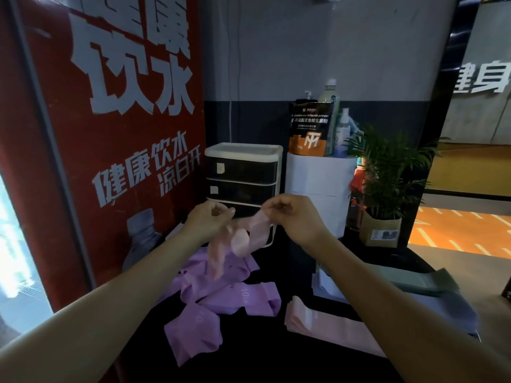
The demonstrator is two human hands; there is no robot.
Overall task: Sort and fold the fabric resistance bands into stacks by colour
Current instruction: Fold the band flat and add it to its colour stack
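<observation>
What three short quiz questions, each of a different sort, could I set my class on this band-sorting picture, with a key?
1. True or false: both hands hold the pink band up above the table.
2. Which colour are the loose bands under the hands? A purple, B green, C yellow.
3. Fill in: the flat pink stack lies under the ___ forearm.

Key: 1 true: left hand and right hand both pinch it. 2 A. 3 right.

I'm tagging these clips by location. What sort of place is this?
Probably a gym's front counter. A supplement powder pouch stands on the counter, fabric resistance bands lie on it, and an orange marked floor stretches beyond.
</observation>
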